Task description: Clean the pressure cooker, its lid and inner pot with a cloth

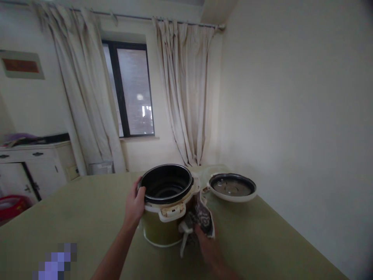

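Observation:
An electric pressure cooker (159,229) stands upright and lidless on the table, its dark inner pot (169,182) inside. My left hand (135,206) grips the left side at the rim, thumb on the near side and fingers partly hidden behind. Bunched in my right hand (205,241) is a dark patterned cloth with pale edges (204,214), which lies against the cooker's lower right side. Part of the cloth hangs below the hand. To the right, the cooker's lid (233,186) rests with its metal inner face up.
The green-covered table (96,217) reaches a plain wall (297,109) along its right side. Behind it are a window (135,89) and long curtains (189,89). A white cabinet (46,163) and a red basin (13,208) stand at the left.

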Demonstrator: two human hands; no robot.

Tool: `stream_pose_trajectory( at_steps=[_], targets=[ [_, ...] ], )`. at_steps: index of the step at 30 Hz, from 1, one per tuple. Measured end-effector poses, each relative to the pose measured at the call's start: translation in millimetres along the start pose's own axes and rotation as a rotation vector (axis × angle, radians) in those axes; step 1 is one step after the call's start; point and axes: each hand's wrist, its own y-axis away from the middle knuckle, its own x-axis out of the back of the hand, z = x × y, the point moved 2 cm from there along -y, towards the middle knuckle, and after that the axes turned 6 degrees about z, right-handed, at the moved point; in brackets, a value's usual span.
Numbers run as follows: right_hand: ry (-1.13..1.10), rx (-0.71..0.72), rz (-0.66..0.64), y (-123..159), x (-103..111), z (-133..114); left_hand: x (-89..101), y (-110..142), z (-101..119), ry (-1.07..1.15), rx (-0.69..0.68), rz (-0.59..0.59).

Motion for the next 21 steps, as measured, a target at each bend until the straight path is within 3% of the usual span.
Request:
stream_pose_trajectory(
  at_steps=[2, 5, 7, 9, 11, 12, 16, 19, 21],
  targets=[
    [0.071, 0.143, 0.052, 12.7, -4.5, -15.0, 0.3, -5.7, -2.8, 0.020, -0.001, -0.022],
    [0.150, 0.454, -0.028, 16.1, -10.5, -39.5, -0.5, -7.5, -5.6, 0.041, -0.026, -0.037],
    [0.183, 0.589, -0.068, 5.4, -8.6, -54.7, -1.0, -6.5, -7.5, 0.043, -0.019, -0.038],
    [0.214, 0.635, 0.019, -18.6, -1.6, -70.8, -1.1, -5.5, -8.7, 0.047, -0.019, -0.038],
    [0.248, 0.598, 0.112, -55.0, 4.4, -88.7, -0.7, -5.1, -9.1, 0.048, -0.028, -0.039],
    [0.266, 0.549, 0.096, -76.6, 4.9, -97.6, -0.5, -5.2, -9.0, 0.048, -0.031, -0.043],
    [0.364, 0.230, -0.320, -162.1, -12.4, -123.5, 0.0, -5.9, -6.4, 0.054, -0.033, -0.058],
    [0.424, 0.103, -0.443, -196.5, -24.1, -131.3, 0.1, -6.0, -2.8, 0.066, -0.043, -0.046],
    [0.429, 0.100, -0.469, -196.4, -23.0, -133.3, -0.1, -5.9, -1.7, 0.063, -0.037, -0.034]
  ],
)
